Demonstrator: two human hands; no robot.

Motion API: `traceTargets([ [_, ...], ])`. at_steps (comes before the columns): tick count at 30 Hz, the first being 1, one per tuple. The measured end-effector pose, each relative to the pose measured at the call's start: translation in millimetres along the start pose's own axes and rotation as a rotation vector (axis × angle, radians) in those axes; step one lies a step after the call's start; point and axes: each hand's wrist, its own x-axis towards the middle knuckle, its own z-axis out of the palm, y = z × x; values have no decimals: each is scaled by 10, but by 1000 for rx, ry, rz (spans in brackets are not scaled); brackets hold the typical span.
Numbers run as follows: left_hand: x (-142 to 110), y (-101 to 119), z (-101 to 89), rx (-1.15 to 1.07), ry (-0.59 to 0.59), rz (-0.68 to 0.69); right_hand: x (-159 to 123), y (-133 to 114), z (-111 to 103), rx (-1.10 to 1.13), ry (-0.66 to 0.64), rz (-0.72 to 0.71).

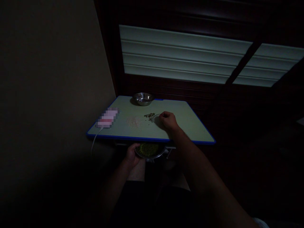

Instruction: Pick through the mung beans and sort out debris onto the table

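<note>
Below the table's front edge, my left hand grips the rim of a metal bowl that holds many small green beans. The bowl's far side is hidden under the tabletop. My right hand is over the table with its fingers pinched together. A faint, pale curved edge shows at its fingertips, too dim to name. Just left of those fingertips lies a small scatter of dark bits. Further left is a patch of pale grains.
A second metal bowl stands at the back of the pale table, which has a blue edge. At the left lies a blurred-out phone-like object with a white cable. A wall and slatted panels enclose the far side.
</note>
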Motion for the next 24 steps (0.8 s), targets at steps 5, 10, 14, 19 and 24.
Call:
traceTargets([
  [5,-2,-2,-14,-5,-26,-9,0,-17,-12,-43,75,16],
  [10,-15,2,2,-34,-4,-9,-17,-35,-20,-110,118,41],
  [14,-29,9,20,-34,7,-24,-35,-55,-15,-96,66,46],
  [19,-30,10,14,6,1,-17,-36,-59,-9,-108,30,24],
  [24,-42,11,22,20,5,16,-19,-21,-4,-131,61,28],
])
